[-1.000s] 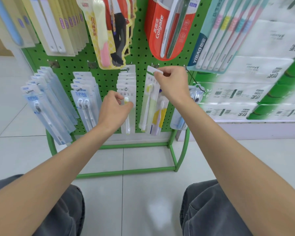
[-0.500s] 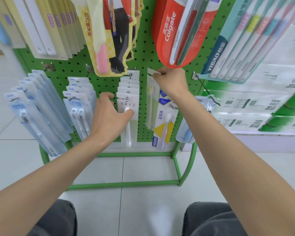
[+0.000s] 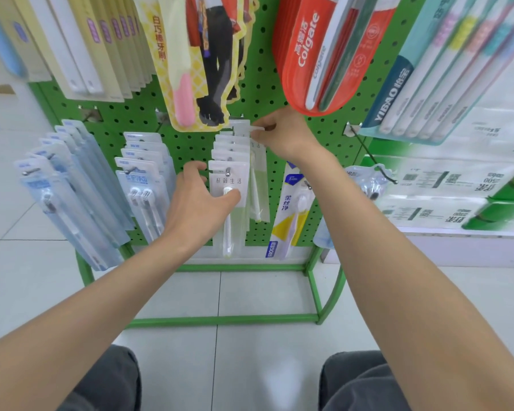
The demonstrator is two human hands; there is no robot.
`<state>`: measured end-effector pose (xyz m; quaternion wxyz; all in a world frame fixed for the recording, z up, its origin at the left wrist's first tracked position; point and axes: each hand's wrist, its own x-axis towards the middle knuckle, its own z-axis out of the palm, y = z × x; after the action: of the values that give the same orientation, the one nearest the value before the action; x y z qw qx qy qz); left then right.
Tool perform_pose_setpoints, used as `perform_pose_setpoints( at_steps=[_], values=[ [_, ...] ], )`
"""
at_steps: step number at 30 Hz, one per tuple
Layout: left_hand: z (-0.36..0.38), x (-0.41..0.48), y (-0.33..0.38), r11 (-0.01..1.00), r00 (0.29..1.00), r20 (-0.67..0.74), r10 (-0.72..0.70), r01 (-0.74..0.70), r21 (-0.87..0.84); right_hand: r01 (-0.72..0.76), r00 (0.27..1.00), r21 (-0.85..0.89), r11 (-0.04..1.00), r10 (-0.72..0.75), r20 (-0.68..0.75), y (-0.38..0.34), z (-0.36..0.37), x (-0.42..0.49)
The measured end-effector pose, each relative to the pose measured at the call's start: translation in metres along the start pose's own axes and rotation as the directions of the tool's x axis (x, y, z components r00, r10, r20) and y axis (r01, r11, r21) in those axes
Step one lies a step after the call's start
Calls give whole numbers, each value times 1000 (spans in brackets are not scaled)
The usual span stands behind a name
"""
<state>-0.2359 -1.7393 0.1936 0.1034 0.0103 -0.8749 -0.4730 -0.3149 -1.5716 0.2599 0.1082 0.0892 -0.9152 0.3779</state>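
Right-hand fingers (image 3: 270, 123) are pinched shut on the white header tab of the loose pack (image 3: 257, 188), with nothing else in them. The pack dangles from that pinch just right of the row of matching packs (image 3: 230, 146), a bit above the middle of the frame and tucked under the big red Colgate pack (image 3: 306, 54). Our left hand (image 3: 196, 203) has the front pack (image 3: 229, 180) of that row, thumb flat across the brush head and the other fingers curled round its left edge, so it's a proper hold and not just a rest. We reckon the job is getting the loose one hung in with that row on the peg (image 3: 228, 174). We can't tell whether its hole is over the wire yet, because our right hand (image 3: 282, 137) hides that bit. Tips: pinch the header by its very edge so the hang hole is clear, and line the hole up with the wire by eye rather than poking blind. Use the left hand to square up the row so the packs don't fan out or slip off the ball end. Go easy close to the green pegboard (image 3: 282, 173), since the yellow and blue pack (image 3: 291, 221) next door hangs near and would likely swing if we bumped it.
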Motion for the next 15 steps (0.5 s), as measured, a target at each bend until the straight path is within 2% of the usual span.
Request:
perform_pose_setpoints(
  at_steps=[7, 15],
  values=[
    [-1, 2, -1, 1000, 1000, 12, 0, 0, -17, -10, 1000, -5, 1000, 10, 7, -1, 12, 11],
    [-2, 2, 1, 999, 1000, 16, 11, -10, -46, -66, 994, 133, 989, 54, 95, 2, 11, 18]
  ],
)
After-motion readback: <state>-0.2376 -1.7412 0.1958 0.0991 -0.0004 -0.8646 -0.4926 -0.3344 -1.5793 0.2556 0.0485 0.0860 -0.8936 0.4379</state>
